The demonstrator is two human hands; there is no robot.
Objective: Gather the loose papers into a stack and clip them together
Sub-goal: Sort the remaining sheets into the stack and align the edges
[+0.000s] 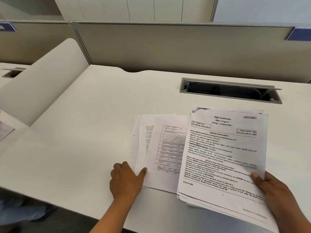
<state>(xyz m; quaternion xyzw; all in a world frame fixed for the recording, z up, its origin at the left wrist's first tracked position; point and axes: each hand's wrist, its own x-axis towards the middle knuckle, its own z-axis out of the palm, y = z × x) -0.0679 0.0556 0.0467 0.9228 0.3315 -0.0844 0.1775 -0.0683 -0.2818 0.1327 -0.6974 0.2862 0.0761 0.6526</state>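
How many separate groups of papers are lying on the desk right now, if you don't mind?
2. A fanned group under the left hand, and a Kannada-headed group held by the right hand, overlapping it. Sheets underneath can't be counted.

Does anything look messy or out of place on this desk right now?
Yes. The papers are fanned out and askew rather than squared, overlapping under the sheaf held by the right hand. Behind them, the desk's cable hatch stands open.
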